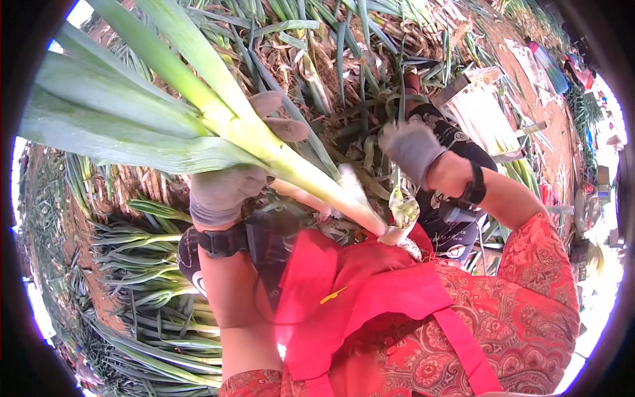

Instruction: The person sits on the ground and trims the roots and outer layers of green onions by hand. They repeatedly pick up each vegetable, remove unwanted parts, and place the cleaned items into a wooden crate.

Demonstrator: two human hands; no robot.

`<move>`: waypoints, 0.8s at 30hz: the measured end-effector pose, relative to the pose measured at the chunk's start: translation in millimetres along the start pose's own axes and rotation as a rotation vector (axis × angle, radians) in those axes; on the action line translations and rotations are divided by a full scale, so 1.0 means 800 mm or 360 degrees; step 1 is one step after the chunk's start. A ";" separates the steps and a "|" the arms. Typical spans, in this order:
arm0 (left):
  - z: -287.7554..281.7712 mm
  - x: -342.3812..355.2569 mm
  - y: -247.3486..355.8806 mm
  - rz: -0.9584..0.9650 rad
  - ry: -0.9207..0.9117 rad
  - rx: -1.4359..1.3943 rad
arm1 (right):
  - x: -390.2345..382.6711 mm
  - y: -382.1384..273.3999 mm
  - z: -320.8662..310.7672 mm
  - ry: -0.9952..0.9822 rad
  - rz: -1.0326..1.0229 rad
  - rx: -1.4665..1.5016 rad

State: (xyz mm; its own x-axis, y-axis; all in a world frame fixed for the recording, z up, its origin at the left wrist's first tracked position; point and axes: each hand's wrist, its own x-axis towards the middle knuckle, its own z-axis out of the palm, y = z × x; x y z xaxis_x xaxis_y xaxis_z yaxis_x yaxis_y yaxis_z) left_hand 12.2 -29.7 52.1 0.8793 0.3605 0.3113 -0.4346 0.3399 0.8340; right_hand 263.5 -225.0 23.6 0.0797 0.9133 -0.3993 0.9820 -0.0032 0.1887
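Note:
A large green onion [297, 173] slants across my lap, its broad green leaves at the upper left and its rooted white end against my red apron [370, 278]. My left hand [231, 178], in a grey glove, is closed around the stalk below the leaves. My right hand [413, 152], also gloved, is blurred by motion. Its curled fingers seem to grip a thin outer leaf [401, 86] that runs above and below them. A loosened, pale green sheath [403, 206] hangs folded beside the root end.
Several untrimmed green onions [165, 284] lie in rows to the left. Piles of onions and dry peelings [324, 66] cover the ground ahead. A low wooden stool [479, 109] stands at the right, beyond my knee, with bare soil [562, 152] past it.

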 end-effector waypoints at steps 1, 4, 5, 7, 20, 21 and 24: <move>0.000 -0.001 0.002 0.0001 0.0006 0.0028 | 0.001 0.004 -0.019 0.0307 0.0118 0.0094; 0.013 0.002 0.001 -0.0046 0.0147 -0.0012 | -0.023 0.004 -0.066 0.0358 -0.0134 0.1627; 0.015 0.005 0.000 -0.0018 0.0140 0.0022 | -0.027 0.002 -0.072 0.0316 -0.0290 0.2175; 0.015 0.010 -0.004 0.0044 0.0136 0.0095 | -0.027 -0.008 -0.074 0.0240 -0.0531 0.2236; 0.016 0.011 -0.018 -0.0017 0.0262 0.0018 | -0.044 -0.041 -0.062 0.0245 -0.0209 0.2049; 0.019 0.012 -0.021 0.0016 0.0263 0.0001 | -0.043 -0.041 -0.055 0.0264 -0.0180 0.2069; 0.022 0.010 -0.021 -0.0124 0.0120 0.0189 | -0.048 -0.043 -0.042 0.0294 -0.0036 0.2135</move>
State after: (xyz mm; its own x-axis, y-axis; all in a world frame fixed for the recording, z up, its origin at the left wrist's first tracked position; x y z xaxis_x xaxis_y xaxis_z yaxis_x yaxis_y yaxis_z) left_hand 30.3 -48.0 48.5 0.8903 0.4030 0.2120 -0.3355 0.2658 0.9037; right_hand 220.9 -246.7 62.4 0.1417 0.9590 -0.2453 0.4004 -0.2821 -0.8718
